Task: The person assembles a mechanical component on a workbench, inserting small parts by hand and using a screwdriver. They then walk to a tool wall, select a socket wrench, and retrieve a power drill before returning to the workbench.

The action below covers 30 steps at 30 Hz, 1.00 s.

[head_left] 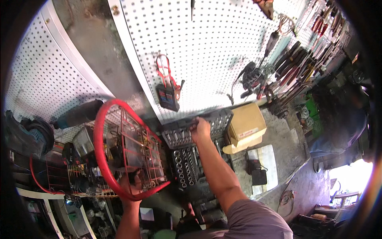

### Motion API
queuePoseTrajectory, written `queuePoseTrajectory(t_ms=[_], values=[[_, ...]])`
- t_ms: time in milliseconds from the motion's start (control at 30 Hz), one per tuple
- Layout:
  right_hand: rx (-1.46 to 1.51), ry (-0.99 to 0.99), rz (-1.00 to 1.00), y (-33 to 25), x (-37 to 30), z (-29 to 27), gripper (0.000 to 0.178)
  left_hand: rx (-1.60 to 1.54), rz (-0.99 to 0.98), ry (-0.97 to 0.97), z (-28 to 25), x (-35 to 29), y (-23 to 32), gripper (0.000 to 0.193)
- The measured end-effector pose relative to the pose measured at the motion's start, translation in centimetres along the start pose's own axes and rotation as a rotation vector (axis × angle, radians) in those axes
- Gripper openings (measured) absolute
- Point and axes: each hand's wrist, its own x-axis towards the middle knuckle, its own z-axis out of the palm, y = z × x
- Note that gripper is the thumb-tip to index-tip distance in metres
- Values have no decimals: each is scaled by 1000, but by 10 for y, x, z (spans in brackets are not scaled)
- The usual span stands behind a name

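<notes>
A red-rimmed wire basket (102, 149) stands tilted at the left, with clear plastic and other items inside. My left hand (129, 182) is behind its lower rim, fingers curled and partly hidden, seemingly gripping the basket. In the middle lies an opened black socket set case (184, 167), rows of chrome sockets in its lower half. My right hand (200, 130) reaches across to its raised lid (218, 123), where more bits and sockets sit. The fingers are bent together over these; anything between them is hidden.
Beside the case are a yellow cardboard box (246, 121) and a white tray (269, 169) with a black adapter (259, 177). A white pegboard (199, 51) rises behind, hung with pliers, screwdrivers and a black device with red cables (168, 96). Blue-black power tools (30, 135) crowd the left.
</notes>
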Motion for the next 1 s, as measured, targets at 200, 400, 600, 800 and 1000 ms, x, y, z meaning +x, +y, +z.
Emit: queuePoseTrajectory(t_ms=[200, 400, 600, 800, 1000], values=[[-49, -132, 161, -22, 27, -4, 15, -288, -12, -2, 8, -3, -11, 31], [-40, -92, 153, -26, -14, -31, 37, 133, 18, -8, 1, -2, -4, 33], [-636, -110, 64, 37, -106, -148, 48, 433, -164, 54, 6, -6, -19, 60], [-1298, -286, 106, 55, -260, -299, 51, 436, -178, 25, 4, -1, -25, 66], [-1716, -240, 149, -37, -315, -408, 62, 311, -32, 19, 0, 2, -15, 62]])
